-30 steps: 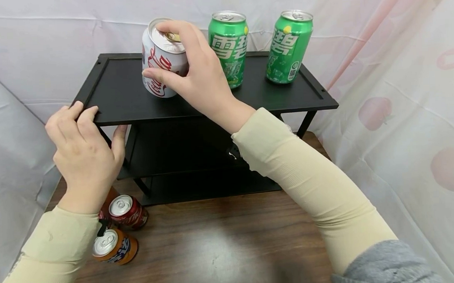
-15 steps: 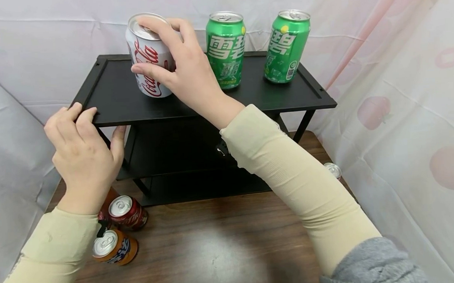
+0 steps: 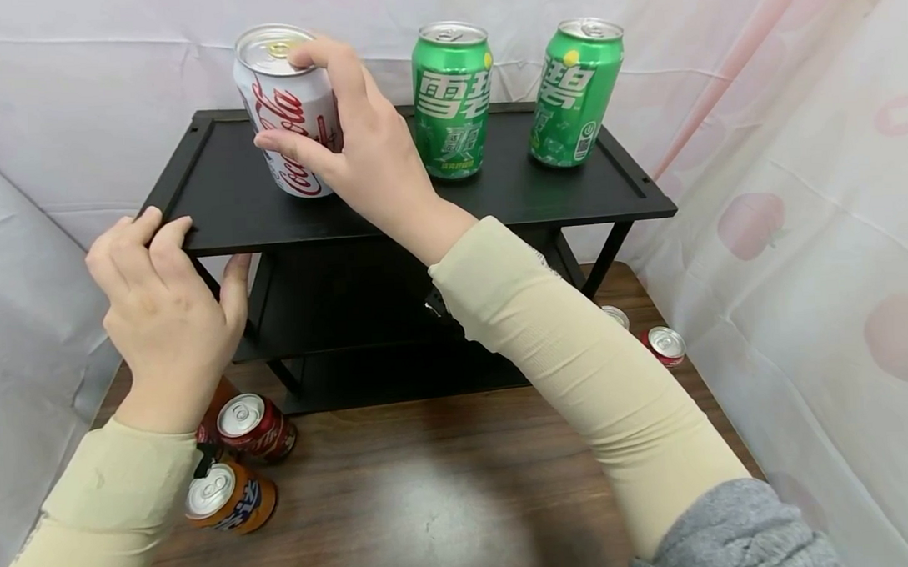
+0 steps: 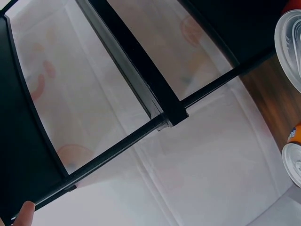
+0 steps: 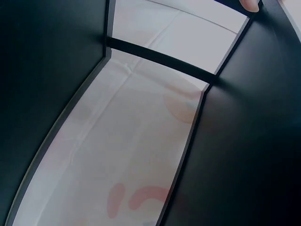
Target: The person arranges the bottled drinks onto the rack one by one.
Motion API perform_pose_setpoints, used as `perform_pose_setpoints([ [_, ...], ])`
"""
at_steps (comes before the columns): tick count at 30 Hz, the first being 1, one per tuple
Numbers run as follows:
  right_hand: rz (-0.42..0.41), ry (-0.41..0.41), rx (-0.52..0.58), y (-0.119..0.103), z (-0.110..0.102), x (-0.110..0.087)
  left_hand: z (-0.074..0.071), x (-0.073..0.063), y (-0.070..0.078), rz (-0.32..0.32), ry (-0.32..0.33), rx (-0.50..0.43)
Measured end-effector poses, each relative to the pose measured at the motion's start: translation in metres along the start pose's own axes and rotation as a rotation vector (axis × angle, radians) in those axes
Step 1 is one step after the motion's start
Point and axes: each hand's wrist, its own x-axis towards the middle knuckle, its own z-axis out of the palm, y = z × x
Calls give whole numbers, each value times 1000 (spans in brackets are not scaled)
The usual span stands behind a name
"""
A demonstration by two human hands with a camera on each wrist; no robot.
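A white Coca-Cola can (image 3: 281,114) stands on the left half of the black shelf's top board (image 3: 218,187). My right hand (image 3: 377,148) holds it from the right, thumb across the front lettering and a finger at the lid's rim; the can's right side is partly hidden. My left hand (image 3: 164,285) grips the board's front left corner, fingers on top and thumb below the edge. A thumb tip (image 4: 24,214) shows at the lower left of the left wrist view. Right of the held can stand two green Sprite cans, one near the middle (image 3: 451,100) and one farther right (image 3: 577,91).
On the wooden table (image 3: 431,501), a dark red can (image 3: 256,428) and an orange can (image 3: 232,497) stand by my left forearm. A red can (image 3: 662,347) and another can's lid (image 3: 615,315) show beyond my right sleeve. White curtains (image 3: 779,139) enclose the shelf.
My right hand has moved left with the white Coca-Cola can, away from the middle Sprite can. Its finger has shifted toward the lid's right rim. My left hand stays on the shelf corner.
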Motion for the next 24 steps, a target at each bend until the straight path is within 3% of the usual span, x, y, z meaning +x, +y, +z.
perform_pose_setpoints([
  [10,-32,0,-25,1,1,-2,0,1,3,-4,15,-1],
  [16,-93,32,-5,6,4,-3,1,0,2,-11,13,2],
  [24,-11,-58,-72,5,0,0,4,-2,-3,-3,15,14],
])
